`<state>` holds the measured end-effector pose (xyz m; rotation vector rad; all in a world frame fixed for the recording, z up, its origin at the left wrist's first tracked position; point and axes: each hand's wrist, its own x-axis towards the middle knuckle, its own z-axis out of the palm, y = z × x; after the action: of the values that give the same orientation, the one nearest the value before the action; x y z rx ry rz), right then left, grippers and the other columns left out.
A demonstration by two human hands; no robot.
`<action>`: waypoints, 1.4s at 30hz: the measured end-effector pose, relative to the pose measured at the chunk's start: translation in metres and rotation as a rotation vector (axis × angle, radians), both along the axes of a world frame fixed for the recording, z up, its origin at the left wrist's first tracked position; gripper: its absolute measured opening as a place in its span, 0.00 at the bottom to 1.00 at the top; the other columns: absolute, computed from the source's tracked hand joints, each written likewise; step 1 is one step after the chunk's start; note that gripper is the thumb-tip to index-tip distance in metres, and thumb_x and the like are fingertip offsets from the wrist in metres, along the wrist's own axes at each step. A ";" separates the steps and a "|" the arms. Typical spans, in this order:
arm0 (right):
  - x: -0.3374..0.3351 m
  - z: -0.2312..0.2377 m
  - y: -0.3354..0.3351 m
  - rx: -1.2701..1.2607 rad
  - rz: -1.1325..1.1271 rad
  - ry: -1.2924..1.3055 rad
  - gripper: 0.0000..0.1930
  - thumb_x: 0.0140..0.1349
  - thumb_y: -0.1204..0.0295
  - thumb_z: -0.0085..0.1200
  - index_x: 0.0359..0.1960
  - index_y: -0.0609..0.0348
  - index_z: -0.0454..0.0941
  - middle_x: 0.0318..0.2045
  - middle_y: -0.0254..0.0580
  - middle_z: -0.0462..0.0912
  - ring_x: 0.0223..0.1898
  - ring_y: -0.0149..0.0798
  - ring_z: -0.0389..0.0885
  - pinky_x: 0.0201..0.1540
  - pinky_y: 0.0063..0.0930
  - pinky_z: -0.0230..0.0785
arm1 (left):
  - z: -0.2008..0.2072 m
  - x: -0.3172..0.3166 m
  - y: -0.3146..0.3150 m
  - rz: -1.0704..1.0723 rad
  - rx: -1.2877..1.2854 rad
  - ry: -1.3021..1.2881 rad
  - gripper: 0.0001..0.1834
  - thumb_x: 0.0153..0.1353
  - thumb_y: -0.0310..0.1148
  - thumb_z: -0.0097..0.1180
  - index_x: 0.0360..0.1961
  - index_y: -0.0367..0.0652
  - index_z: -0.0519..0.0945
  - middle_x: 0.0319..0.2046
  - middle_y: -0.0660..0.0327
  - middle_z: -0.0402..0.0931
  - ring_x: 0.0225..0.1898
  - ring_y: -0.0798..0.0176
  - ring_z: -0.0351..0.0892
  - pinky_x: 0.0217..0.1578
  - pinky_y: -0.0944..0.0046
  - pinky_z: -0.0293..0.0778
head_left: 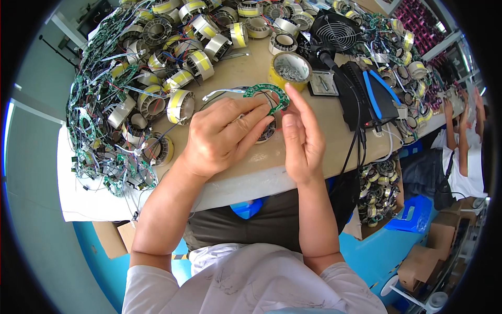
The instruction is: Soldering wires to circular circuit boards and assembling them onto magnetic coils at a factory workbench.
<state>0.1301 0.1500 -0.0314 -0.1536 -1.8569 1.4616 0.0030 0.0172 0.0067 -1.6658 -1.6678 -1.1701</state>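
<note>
A green ring-shaped circuit board (281, 93) with thin wires is raised in front of me over the table. My right hand (303, 138) is closed on the board's right edge between thumb and index finger. My left hand (222, 131) reaches across from the left, its fingers closed at the board's lower left side by the dark wires; its thumb is hidden. White-tipped leads (222, 91) stick out to the left of the board. Just below, a coil stator (269, 132) shows on the table, partly covered by my left fingers.
Stators with yellow tape (180, 107) and tangled green boards (86, 125) are heaped on the left. Behind my hands stands a yellow tub (292, 72) of small metal parts. Right of it lie a black fan (337, 35), blue-handled pliers (374, 97) and cables. A co-worker's arms (463, 133) show far right.
</note>
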 end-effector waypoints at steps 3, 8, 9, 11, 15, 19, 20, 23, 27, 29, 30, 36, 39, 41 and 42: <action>-0.003 0.003 -0.003 0.051 -0.032 0.025 0.17 0.77 0.73 0.45 0.63 0.67 0.74 0.56 0.49 0.80 0.54 0.38 0.80 0.58 0.30 0.71 | 0.000 -0.001 -0.003 0.002 -0.010 -0.006 0.14 0.51 0.21 0.71 0.42 0.35 0.87 0.40 0.52 0.85 0.33 0.55 0.86 0.33 0.61 0.81; -0.010 0.003 -0.001 0.147 -0.048 0.139 0.15 0.75 0.75 0.48 0.59 0.66 0.77 0.51 0.47 0.83 0.51 0.38 0.81 0.56 0.28 0.71 | -0.001 -0.003 -0.002 -0.031 0.030 -0.004 0.15 0.51 0.20 0.72 0.42 0.35 0.87 0.40 0.53 0.85 0.34 0.55 0.86 0.33 0.61 0.81; -0.009 0.004 -0.003 0.108 -0.054 0.111 0.14 0.75 0.76 0.49 0.58 0.66 0.78 0.50 0.47 0.83 0.51 0.38 0.81 0.56 0.29 0.71 | -0.001 -0.002 -0.002 -0.032 0.030 -0.007 0.15 0.51 0.20 0.72 0.42 0.35 0.87 0.40 0.53 0.85 0.34 0.55 0.86 0.33 0.61 0.81; -0.010 0.004 -0.005 0.071 -0.062 0.081 0.14 0.74 0.77 0.50 0.57 0.65 0.79 0.49 0.46 0.83 0.50 0.38 0.81 0.56 0.29 0.71 | -0.001 -0.002 -0.001 -0.010 0.028 -0.016 0.15 0.51 0.20 0.72 0.41 0.34 0.87 0.40 0.52 0.86 0.34 0.55 0.86 0.34 0.61 0.82; -0.013 0.000 -0.004 0.063 -0.072 0.102 0.13 0.74 0.78 0.50 0.55 0.65 0.79 0.49 0.46 0.84 0.50 0.38 0.82 0.55 0.29 0.72 | -0.002 -0.001 0.000 -0.019 0.049 -0.012 0.17 0.51 0.23 0.73 0.44 0.33 0.86 0.42 0.50 0.85 0.36 0.54 0.87 0.36 0.61 0.82; -0.011 0.003 -0.005 0.054 -0.077 0.071 0.12 0.74 0.77 0.49 0.54 0.65 0.79 0.49 0.46 0.83 0.50 0.38 0.82 0.54 0.28 0.72 | -0.003 -0.001 -0.001 0.164 0.099 -0.084 0.27 0.51 0.31 0.76 0.52 0.33 0.81 0.45 0.49 0.81 0.35 0.55 0.85 0.33 0.62 0.82; -0.011 0.003 -0.005 0.056 -0.082 0.071 0.12 0.74 0.77 0.49 0.54 0.65 0.79 0.49 0.46 0.83 0.50 0.38 0.82 0.54 0.28 0.72 | 0.001 0.003 -0.002 0.193 0.098 -0.157 0.26 0.52 0.30 0.76 0.50 0.33 0.80 0.42 0.51 0.80 0.33 0.58 0.84 0.31 0.63 0.81; -0.011 0.001 -0.004 0.002 -0.070 0.086 0.12 0.75 0.76 0.48 0.54 0.65 0.79 0.49 0.46 0.83 0.49 0.39 0.82 0.54 0.28 0.72 | 0.008 0.003 -0.003 0.281 0.128 -0.166 0.16 0.52 0.24 0.73 0.42 0.36 0.81 0.33 0.58 0.78 0.24 0.66 0.76 0.23 0.67 0.72; -0.014 -0.002 -0.003 0.096 -0.080 0.119 0.12 0.75 0.76 0.48 0.54 0.65 0.79 0.49 0.46 0.83 0.49 0.39 0.81 0.53 0.28 0.72 | 0.007 0.004 -0.011 0.244 0.129 -0.382 0.07 0.56 0.19 0.67 0.32 0.37 0.80 0.21 0.66 0.75 0.18 0.76 0.70 0.19 0.74 0.64; -0.013 -0.002 -0.002 0.101 -0.083 0.111 0.12 0.75 0.75 0.48 0.54 0.65 0.79 0.49 0.46 0.83 0.49 0.39 0.81 0.53 0.28 0.72 | 0.005 0.007 -0.011 0.140 0.147 -0.546 0.06 0.58 0.19 0.66 0.32 0.37 0.80 0.21 0.69 0.74 0.18 0.79 0.68 0.20 0.75 0.63; -0.013 -0.002 -0.002 0.094 -0.080 0.103 0.12 0.75 0.76 0.48 0.54 0.65 0.79 0.49 0.46 0.83 0.49 0.39 0.81 0.53 0.29 0.72 | 0.004 0.008 -0.012 0.036 0.163 -0.708 0.06 0.59 0.18 0.65 0.32 0.36 0.79 0.21 0.71 0.73 0.19 0.81 0.65 0.20 0.76 0.61; -0.013 -0.001 -0.002 0.109 -0.087 0.099 0.12 0.75 0.75 0.48 0.54 0.65 0.80 0.49 0.46 0.84 0.50 0.41 0.81 0.54 0.30 0.72 | 0.005 0.005 -0.018 -0.214 0.136 -1.034 0.04 0.61 0.17 0.62 0.34 0.35 0.79 0.23 0.73 0.71 0.23 0.83 0.63 0.25 0.78 0.58; -0.009 -0.002 0.001 0.149 -0.071 0.059 0.14 0.77 0.75 0.45 0.57 0.66 0.78 0.52 0.45 0.82 0.52 0.37 0.80 0.55 0.28 0.73 | 0.006 0.003 -0.019 -0.312 0.119 -1.160 0.04 0.61 0.17 0.61 0.35 0.35 0.79 0.27 0.69 0.73 0.30 0.78 0.70 0.31 0.76 0.65; -0.007 -0.002 0.002 0.189 -0.052 0.025 0.16 0.79 0.74 0.41 0.60 0.68 0.75 0.55 0.44 0.80 0.54 0.32 0.79 0.56 0.25 0.73 | 0.004 0.000 -0.013 -0.306 0.135 -1.046 0.04 0.61 0.17 0.60 0.35 0.36 0.79 0.32 0.65 0.76 0.35 0.74 0.73 0.37 0.73 0.68; -0.008 -0.002 0.002 0.200 -0.049 0.033 0.16 0.79 0.74 0.41 0.60 0.68 0.75 0.55 0.44 0.80 0.54 0.32 0.79 0.56 0.25 0.73 | 0.003 -0.003 -0.009 -0.297 0.152 -0.933 0.04 0.60 0.17 0.60 0.35 0.37 0.79 0.37 0.62 0.78 0.40 0.70 0.76 0.43 0.70 0.71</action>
<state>0.1223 0.1522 -0.0329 -0.0768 -1.9459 1.2300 -0.0002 0.0078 0.0097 -1.3657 -1.7551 -2.4115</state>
